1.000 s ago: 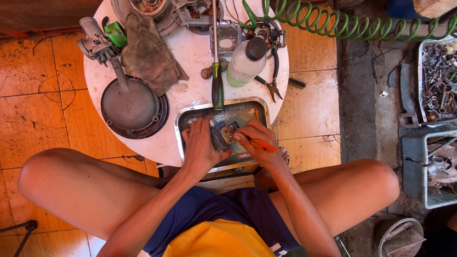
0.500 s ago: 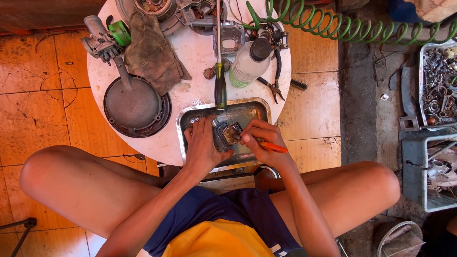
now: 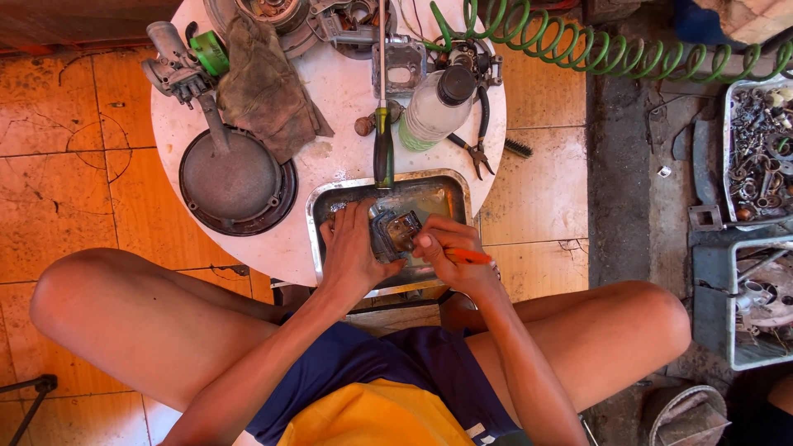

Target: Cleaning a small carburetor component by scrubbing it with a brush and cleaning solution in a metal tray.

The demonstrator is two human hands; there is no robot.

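Observation:
My left hand (image 3: 351, 252) grips a small metal engine part (image 3: 395, 232) and holds it over a shallow metal tray (image 3: 442, 192) at the near edge of a round white table (image 3: 339, 99). My right hand (image 3: 450, 254) is closed around an orange-handled tool (image 3: 469, 257), whose tip rests against the part. Both hands touch the part from either side, above my bare knees.
On the table lie a green-handled screwdriver (image 3: 383, 149), a white bottle (image 3: 434, 103), pliers (image 3: 477, 144), a dirty rag (image 3: 264, 83), a round dark cover (image 3: 235, 182) and engine pieces. A green coiled hose (image 3: 595, 49) runs right. Trays of parts (image 3: 756, 149) stand on the floor at right.
The view has drifted slightly. My hands stay on the part in the tray, with the right hand's tool shifting a little against it.

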